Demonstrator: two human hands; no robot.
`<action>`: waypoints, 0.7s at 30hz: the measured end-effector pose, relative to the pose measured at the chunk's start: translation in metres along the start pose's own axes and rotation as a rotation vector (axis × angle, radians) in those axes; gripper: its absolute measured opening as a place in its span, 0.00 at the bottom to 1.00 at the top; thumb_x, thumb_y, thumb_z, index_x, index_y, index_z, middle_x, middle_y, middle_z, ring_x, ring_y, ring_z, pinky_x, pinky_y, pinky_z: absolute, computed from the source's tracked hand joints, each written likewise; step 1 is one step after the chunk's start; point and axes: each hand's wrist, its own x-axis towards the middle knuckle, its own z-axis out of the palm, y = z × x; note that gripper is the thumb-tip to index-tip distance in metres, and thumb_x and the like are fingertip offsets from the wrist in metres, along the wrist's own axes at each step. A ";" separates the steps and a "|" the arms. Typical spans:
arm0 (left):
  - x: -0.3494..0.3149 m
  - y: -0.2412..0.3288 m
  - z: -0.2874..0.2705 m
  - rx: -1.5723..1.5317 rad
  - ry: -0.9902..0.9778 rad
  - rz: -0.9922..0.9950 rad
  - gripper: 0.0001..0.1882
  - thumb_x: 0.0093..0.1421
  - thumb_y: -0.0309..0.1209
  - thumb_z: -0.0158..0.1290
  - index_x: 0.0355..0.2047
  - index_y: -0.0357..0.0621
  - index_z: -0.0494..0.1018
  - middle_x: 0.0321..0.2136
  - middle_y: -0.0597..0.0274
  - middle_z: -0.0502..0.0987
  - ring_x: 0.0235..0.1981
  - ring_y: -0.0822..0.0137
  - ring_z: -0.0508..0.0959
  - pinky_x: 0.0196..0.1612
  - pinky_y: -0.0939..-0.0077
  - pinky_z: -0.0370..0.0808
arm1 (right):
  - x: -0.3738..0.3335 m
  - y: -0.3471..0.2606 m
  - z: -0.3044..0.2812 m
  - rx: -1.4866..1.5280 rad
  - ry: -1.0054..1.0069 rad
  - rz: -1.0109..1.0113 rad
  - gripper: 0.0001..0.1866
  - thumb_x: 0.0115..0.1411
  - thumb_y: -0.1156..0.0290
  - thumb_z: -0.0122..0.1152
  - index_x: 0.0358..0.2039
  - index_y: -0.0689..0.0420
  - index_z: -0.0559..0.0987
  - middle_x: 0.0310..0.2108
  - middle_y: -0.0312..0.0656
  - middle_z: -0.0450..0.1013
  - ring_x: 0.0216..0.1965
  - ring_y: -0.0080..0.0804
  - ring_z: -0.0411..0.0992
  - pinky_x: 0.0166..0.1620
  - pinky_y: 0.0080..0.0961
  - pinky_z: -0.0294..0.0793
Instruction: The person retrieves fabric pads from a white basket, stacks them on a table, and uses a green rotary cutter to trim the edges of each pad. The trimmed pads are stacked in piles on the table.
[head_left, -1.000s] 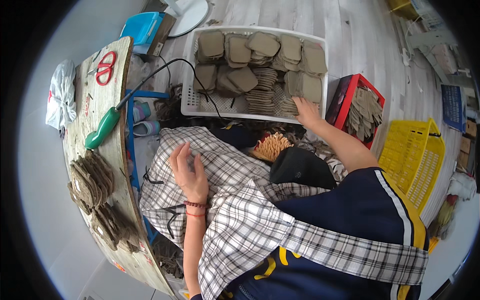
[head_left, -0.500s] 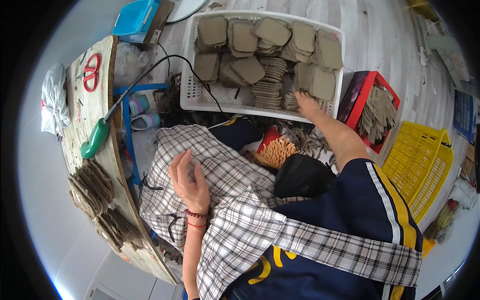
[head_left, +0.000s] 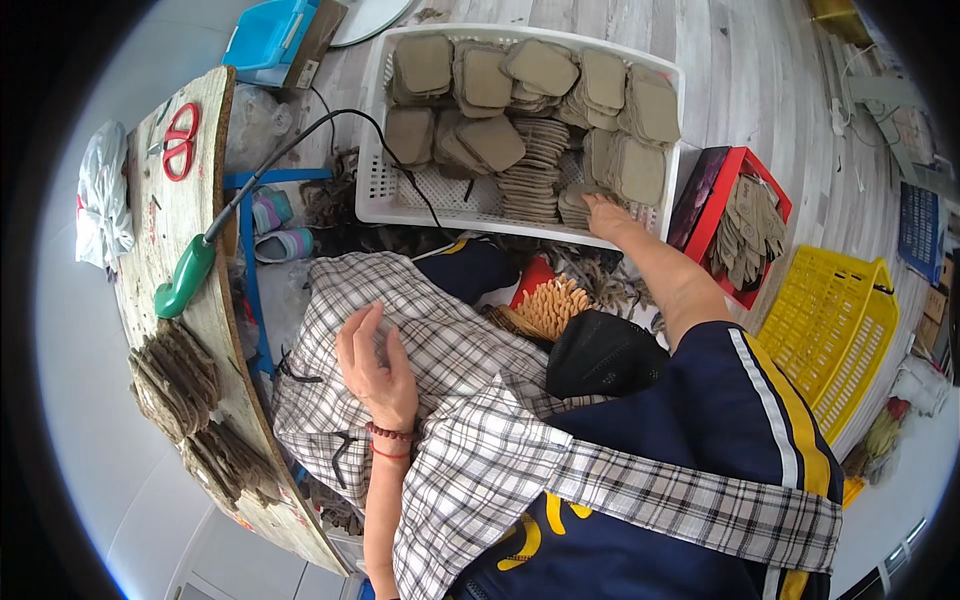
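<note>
White plastic walls the basket [head_left: 440, 212] where I see brown pads [head_left: 487, 80] stacked; the right hand [head_left: 612, 217] touches a low pile [head_left: 573, 205] by the near side, its fingers partly spread, grip unclear to me. The left hand [head_left: 378, 368] hangs loosely uncurled, seemingly holding nothing. A sideways nudge could topple the neighbouring stack [head_left: 530, 172]; a tug on the black cable [head_left: 380, 130] could scatter pads.

red-handled scissors [head_left: 180, 141] near a white plastic bag [head_left: 103, 205], blue plastic tub [head_left: 262, 42], yellow perforated basket [head_left: 812, 312]
</note>
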 end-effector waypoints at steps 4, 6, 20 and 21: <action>-0.003 0.003 -0.006 0.004 -0.008 -0.024 0.13 0.58 0.21 0.51 0.45 0.39 0.74 0.43 0.53 0.74 0.44 0.57 0.74 0.45 0.66 0.72 | -0.016 -0.003 0.003 0.214 0.121 0.072 0.33 0.58 0.76 0.47 0.66 0.49 0.58 0.68 0.44 0.51 0.67 0.44 0.52 0.66 0.34 0.55; -0.003 0.004 -0.008 -0.007 -0.007 -0.021 0.13 0.57 0.21 0.52 0.44 0.39 0.75 0.43 0.53 0.74 0.44 0.56 0.74 0.47 0.65 0.72 | -0.019 0.008 0.013 0.344 0.198 0.089 0.32 0.56 0.76 0.48 0.64 0.51 0.63 0.65 0.48 0.56 0.65 0.46 0.56 0.65 0.32 0.57; -0.005 -0.004 -0.009 -0.034 -0.001 0.009 0.15 0.54 0.20 0.53 0.43 0.41 0.75 0.42 0.54 0.75 0.42 0.55 0.74 0.46 0.64 0.70 | -0.016 0.043 0.000 2.614 0.375 0.361 0.63 0.42 0.57 0.77 0.68 0.53 0.41 0.68 0.48 0.39 0.69 0.45 0.39 0.69 0.42 0.41; -0.005 -0.004 -0.008 -0.029 0.012 0.019 0.15 0.52 0.20 0.54 0.43 0.41 0.75 0.41 0.54 0.75 0.41 0.55 0.74 0.45 0.64 0.69 | -0.010 0.041 -0.004 2.620 0.392 0.381 0.63 0.41 0.56 0.78 0.68 0.53 0.43 0.68 0.47 0.41 0.69 0.45 0.40 0.69 0.42 0.41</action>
